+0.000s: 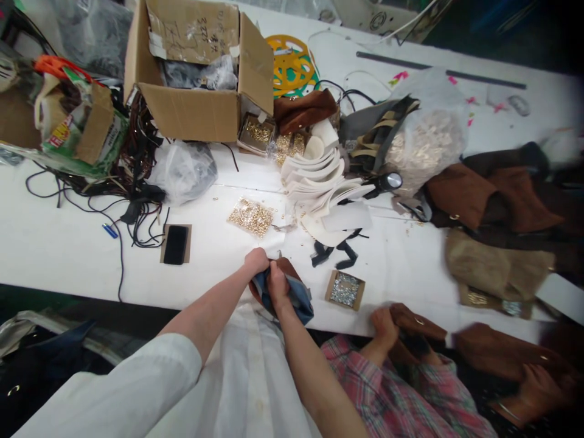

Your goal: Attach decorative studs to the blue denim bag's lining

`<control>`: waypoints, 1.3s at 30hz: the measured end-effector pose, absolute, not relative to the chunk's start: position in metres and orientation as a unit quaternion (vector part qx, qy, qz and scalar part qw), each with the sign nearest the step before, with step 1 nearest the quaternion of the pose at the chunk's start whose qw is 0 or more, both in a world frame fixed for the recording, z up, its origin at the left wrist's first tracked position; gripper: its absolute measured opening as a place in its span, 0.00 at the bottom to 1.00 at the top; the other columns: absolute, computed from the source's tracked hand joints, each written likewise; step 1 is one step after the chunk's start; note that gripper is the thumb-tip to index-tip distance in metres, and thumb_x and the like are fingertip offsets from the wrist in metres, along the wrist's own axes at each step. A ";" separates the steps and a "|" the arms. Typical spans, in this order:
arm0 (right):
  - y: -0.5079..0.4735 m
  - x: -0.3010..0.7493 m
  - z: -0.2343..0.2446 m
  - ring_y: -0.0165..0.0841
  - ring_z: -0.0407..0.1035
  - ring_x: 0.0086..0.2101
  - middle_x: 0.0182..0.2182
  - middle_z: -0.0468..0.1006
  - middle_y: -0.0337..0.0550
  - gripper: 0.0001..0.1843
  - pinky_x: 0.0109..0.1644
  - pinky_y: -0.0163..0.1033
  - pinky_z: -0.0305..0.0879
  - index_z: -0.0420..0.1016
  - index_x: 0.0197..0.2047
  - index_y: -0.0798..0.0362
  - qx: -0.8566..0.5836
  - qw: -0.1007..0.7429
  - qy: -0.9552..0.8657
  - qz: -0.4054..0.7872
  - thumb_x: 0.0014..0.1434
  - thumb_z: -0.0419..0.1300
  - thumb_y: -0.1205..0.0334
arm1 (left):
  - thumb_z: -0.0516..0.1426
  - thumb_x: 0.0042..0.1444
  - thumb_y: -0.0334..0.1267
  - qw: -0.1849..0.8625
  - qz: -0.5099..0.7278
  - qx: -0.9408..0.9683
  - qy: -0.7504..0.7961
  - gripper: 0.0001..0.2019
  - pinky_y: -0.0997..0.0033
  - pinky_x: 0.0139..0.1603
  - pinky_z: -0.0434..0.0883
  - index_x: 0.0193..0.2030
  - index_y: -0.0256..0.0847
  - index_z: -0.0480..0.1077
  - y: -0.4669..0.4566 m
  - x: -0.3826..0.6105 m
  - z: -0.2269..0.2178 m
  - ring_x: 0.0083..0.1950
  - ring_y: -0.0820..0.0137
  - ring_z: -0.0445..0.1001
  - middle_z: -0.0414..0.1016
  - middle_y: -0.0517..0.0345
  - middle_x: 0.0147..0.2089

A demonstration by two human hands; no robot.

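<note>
Both my hands meet at the near edge of the white table [59, 249]. My left hand [256, 261] is closed on a brown leather piece [286, 267] with blue cloth [298, 298] wrapped about it. My right hand [276, 285] grips the same bundle from below, fingers curled into the blue cloth. A small cardboard tray of silver studs [345, 289] sits just right of my hands. A clear bag of gold studs [251, 217] lies a little beyond them.
A co-worker in a plaid sleeve [392, 389] holds brown leather [417, 325] at the lower right. A black phone [176, 244], tangled cords [137, 182], an open carton [196, 73], stacked white pieces [319, 176] and bags of hardware [426, 143] crowd the table.
</note>
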State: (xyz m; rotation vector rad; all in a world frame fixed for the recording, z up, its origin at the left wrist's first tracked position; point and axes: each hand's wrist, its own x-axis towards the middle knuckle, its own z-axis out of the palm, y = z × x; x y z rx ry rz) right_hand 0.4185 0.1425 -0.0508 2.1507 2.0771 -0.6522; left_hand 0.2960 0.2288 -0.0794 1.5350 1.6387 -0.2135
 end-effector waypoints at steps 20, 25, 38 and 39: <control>0.194 0.445 -0.009 0.47 0.71 0.54 0.53 0.80 0.59 0.19 0.59 0.49 0.64 0.85 0.52 0.50 0.550 0.178 0.795 -0.186 0.74 0.51 0.64 | 0.57 0.69 0.60 0.497 -0.015 0.682 0.536 0.24 0.59 0.57 0.75 0.55 0.42 0.75 0.202 0.261 -0.072 0.55 0.54 0.81 0.84 0.45 0.54; 0.212 0.446 -0.008 0.46 0.74 0.52 0.49 0.83 0.59 0.17 0.57 0.47 0.65 0.87 0.48 0.54 0.551 0.173 0.793 -0.196 0.69 0.55 0.70 | 0.71 0.45 0.72 0.473 0.008 0.713 0.518 0.49 0.56 0.63 0.74 0.67 0.46 0.67 0.189 0.251 -0.060 0.60 0.49 0.78 0.77 0.44 0.61; 0.233 0.456 -0.018 0.42 0.77 0.52 0.54 0.84 0.50 0.20 0.57 0.39 0.68 0.84 0.58 0.46 0.562 0.129 0.774 -0.261 0.64 0.64 0.66 | 0.62 0.59 0.46 0.428 -0.045 0.737 0.522 0.27 0.62 0.62 0.74 0.65 0.47 0.72 0.209 0.251 -0.049 0.59 0.55 0.79 0.78 0.49 0.58; 0.235 0.458 -0.019 0.42 0.78 0.52 0.54 0.85 0.50 0.18 0.57 0.39 0.69 0.86 0.55 0.46 0.561 0.128 0.773 -0.266 0.64 0.63 0.66 | 0.62 0.59 0.45 0.426 -0.052 0.740 0.518 0.26 0.62 0.62 0.74 0.64 0.46 0.72 0.211 0.252 -0.047 0.58 0.55 0.79 0.79 0.48 0.58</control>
